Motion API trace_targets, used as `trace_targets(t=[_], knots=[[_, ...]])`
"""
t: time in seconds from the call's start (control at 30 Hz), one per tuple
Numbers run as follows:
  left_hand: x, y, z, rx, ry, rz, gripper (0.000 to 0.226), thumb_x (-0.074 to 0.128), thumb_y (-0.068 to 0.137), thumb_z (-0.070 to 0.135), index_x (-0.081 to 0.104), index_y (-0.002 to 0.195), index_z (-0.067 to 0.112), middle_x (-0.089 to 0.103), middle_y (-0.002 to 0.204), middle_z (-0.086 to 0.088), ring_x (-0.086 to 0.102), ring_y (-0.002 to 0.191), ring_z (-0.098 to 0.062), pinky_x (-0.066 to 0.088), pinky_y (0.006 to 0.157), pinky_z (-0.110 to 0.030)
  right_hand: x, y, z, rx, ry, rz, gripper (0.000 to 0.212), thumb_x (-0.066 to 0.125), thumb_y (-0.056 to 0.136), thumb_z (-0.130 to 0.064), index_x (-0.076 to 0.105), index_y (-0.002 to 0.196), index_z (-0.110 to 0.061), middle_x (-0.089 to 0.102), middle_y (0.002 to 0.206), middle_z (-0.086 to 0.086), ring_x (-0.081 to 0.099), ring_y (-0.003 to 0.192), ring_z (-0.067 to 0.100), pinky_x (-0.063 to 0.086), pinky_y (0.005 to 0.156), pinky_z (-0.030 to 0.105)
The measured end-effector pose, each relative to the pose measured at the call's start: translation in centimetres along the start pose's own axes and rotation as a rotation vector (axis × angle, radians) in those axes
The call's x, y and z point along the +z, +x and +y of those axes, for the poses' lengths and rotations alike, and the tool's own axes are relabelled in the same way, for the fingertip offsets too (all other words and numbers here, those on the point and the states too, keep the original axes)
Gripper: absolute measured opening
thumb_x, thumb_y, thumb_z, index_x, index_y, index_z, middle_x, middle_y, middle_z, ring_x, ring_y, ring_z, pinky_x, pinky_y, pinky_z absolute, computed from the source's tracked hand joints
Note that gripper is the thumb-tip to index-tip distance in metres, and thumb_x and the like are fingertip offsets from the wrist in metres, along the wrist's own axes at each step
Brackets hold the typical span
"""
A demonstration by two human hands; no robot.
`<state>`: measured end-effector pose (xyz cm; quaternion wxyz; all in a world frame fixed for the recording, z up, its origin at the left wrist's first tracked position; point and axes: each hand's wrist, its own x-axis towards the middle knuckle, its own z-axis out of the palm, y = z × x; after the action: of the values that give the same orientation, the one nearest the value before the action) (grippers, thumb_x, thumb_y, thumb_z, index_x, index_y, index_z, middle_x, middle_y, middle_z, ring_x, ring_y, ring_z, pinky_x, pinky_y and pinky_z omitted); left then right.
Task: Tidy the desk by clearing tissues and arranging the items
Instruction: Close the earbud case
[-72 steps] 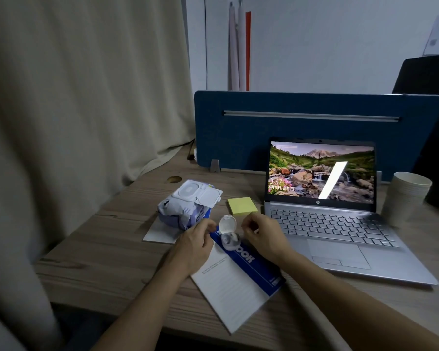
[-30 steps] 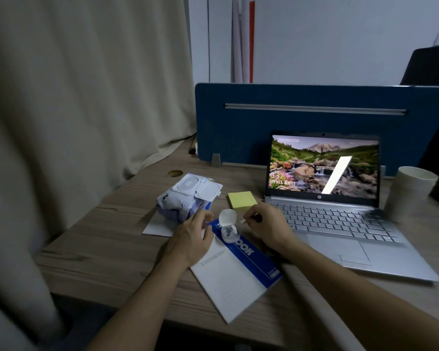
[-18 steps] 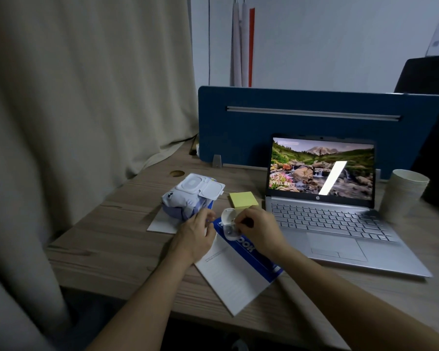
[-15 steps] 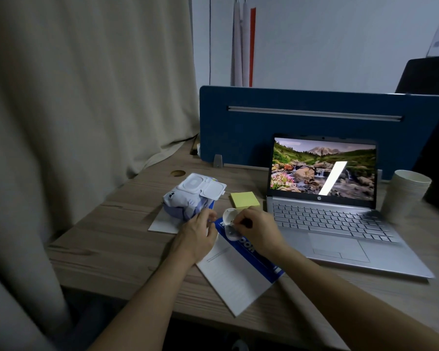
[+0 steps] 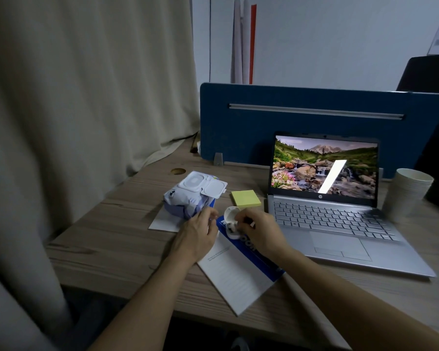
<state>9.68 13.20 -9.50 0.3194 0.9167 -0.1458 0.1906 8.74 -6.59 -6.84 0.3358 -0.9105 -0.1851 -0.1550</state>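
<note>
Since the earlier frames my right hand (image 5: 257, 233) has come in over the small white flip-lid earbud case (image 5: 231, 221), whose lid was standing fully open and now leans partly down under my fingers (image 5: 241, 216), which curl against it. My left hand (image 5: 198, 234) has stayed just beside the case, its fingers loosely curled; I cannot tell whether they pinch anything.

On the wooden bench (image 5: 107, 239), largest first: the open silver laptop (image 5: 340, 219) sits at the right, the stack of pale paper cups (image 5: 407, 192) beyond it. The white-and-blue notebook (image 5: 238, 274) lies askew under the case. The pale soft pack of wet tissues (image 5: 188, 196) rests on a white sheet, its flap open. The yellow sticky-note pad (image 5: 245, 198) lies between pack and laptop.

I judge the tidying barely begun: I see no loose tissues, and nothing is squared up yet.
</note>
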Motion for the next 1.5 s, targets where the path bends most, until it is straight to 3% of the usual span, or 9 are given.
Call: trace_targets(t=[0.2, 0.43, 0.63, 0.77, 0.9, 1.03, 1.23, 1.37, 1.5], knots=[[-0.2, -0.1, 0.1, 0.02, 0.002, -0.026, 0.018, 0.042, 0.097, 0.027, 0.052, 0.112, 0.03, 0.069, 0.114, 0.009, 0.065, 0.102, -0.01, 0.054, 0.08, -0.034, -0.7, -0.4, -0.2, 0.018, 0.033, -0.01, 0.017, 0.059, 0.09, -0.006, 0.065, 0.096, -0.021, 0.063, 0.091, -0.014, 0.058, 0.078, 0.001, 0.047, 0.067, 0.011], [-0.4, -0.2, 0.2, 0.026, -0.009, -0.039, 0.019, 0.042, 0.097, 0.028, 0.051, 0.113, 0.033, 0.069, 0.115, 0.012, 0.064, 0.102, -0.007, 0.053, 0.08, -0.03, -0.8, -0.8, -0.6, 0.042, 0.171, -0.083, 0.035, 0.047, 0.084, 0.009, 0.062, 0.102, -0.017, 0.07, 0.086, -0.014, 0.062, 0.088, -0.009, 0.045, 0.074, 0.004], [-0.4, -0.2, 0.3, 0.038, -0.02, -0.045, 0.021, 0.043, 0.098, 0.025, 0.052, 0.116, 0.03, 0.068, 0.116, 0.012, 0.064, 0.102, -0.007, 0.051, 0.08, -0.027, -0.9, -0.7, -0.3, 0.016, 0.171, -0.038, 0.033, 0.044, 0.084, 0.007, 0.061, 0.097, -0.018, 0.07, 0.088, -0.011, 0.065, 0.087, 0.004, 0.055, 0.078, 0.022], [-0.4, -0.2, 0.3, 0.043, -0.008, -0.048, 0.02, 0.043, 0.098, 0.025, 0.051, 0.116, 0.029, 0.068, 0.116, 0.012, 0.064, 0.101, -0.006, 0.05, 0.079, -0.025, -0.9, -0.3, 0.3, 0.034, 0.07, 0.071, 0.032, 0.05, 0.082, 0.006, 0.058, 0.102, -0.018, 0.058, 0.105, -0.005, 0.055, 0.096, 0.012, 0.052, 0.081, 0.032], [-0.4, -0.2, 0.3, 0.032, -0.005, -0.061, 0.021, 0.042, 0.099, 0.026, 0.051, 0.118, 0.03, 0.068, 0.117, 0.012, 0.063, 0.102, -0.005, 0.047, 0.078, -0.023, -1.0, 0.2, 0.6, 0.107, 0.057, -0.029, 0.055, 0.053, 0.084, 0.0, 0.048, 0.133, -0.023, 0.049, 0.136, -0.001, 0.046, 0.122, 0.015, 0.045, 0.102, 0.037], [-0.5, -0.3, 0.4, 0.028, -0.008, -0.074, 0.022, 0.043, 0.099, 0.026, 0.051, 0.119, 0.03, 0.068, 0.118, 0.01, 0.063, 0.102, -0.007, 0.052, 0.08, -0.029, -0.9, 0.3, 0.4, 0.114, 0.102, -0.098, 0.067, 0.05, 0.082, 0.001, 0.039, 0.142, -0.028, 0.047, 0.141, -0.004, 0.036, 0.13, 0.014, 0.035, 0.109, 0.035], [-0.5, -0.2, 0.5, 0.017, -0.007, -0.068, 0.023, 0.042, 0.098, 0.023, 0.052, 0.118, 0.03, 0.068, 0.116, 0.013, 0.064, 0.101, -0.009, 0.054, 0.082, -0.035, -0.7, -0.3, 0.1, 0.022, 0.08, -0.037, 0.058, 0.05, 0.074, 0.005, 0.052, 0.127, -0.019, 0.056, 0.12, -0.003, 0.043, 0.116, 0.013, 0.038, 0.096, 0.027], [-0.6, -0.3, 0.6, 0.008, -0.004, -0.058, 0.024, 0.043, 0.098, 0.022, 0.054, 0.118, 0.029, 0.068, 0.115, 0.014, 0.065, 0.1, -0.011, 0.053, 0.082, -0.036, -0.8, -0.5, 0.3, -0.003, 0.052, -0.05, 0.05, 0.05, 0.072, 0.002, 0.057, 0.117, -0.019, 0.056, 0.12, -0.004, 0.043, 0.115, 0.011, 0.04, 0.099, 0.031], [-0.6, -0.3, 0.7, 0.004, -0.005, -0.064, 0.024, 0.042, 0.098, 0.024, 0.054, 0.119, 0.028, 0.068, 0.116, 0.013, 0.064, 0.102, -0.01, 0.053, 0.083, -0.035, -0.8, -0.7, 0.7, 0.01, 0.037, -0.073, 0.041, 0.05, 0.077, -0.016, 0.057, 0.116, -0.023, 0.056, 0.122, -0.006, 0.042, 0.116, 0.009, 0.039, 0.102, 0.034]])
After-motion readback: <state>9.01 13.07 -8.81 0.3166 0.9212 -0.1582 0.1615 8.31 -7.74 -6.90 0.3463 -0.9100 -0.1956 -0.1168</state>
